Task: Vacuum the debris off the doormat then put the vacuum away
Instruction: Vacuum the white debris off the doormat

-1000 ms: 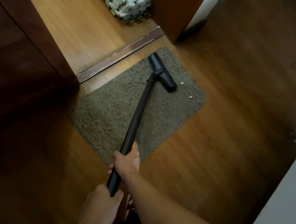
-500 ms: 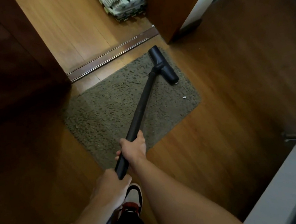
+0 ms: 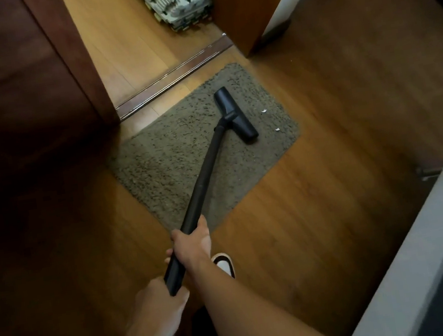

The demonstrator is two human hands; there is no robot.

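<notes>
Wood floor, doorway | step: vacuuming mat | right hand, left hand both grip wand | nozzle on mat's far half | next: sweep right over two white scraps near mat edge

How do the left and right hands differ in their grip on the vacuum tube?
1. The right hand grips the vacuum tube farther along, toward the floor head; the left hand holds its near end.
2. The right hand sits close to the doormat edge; the left hand is nearer the body.
Shared: both hands wrap around the same black tube.
</notes>
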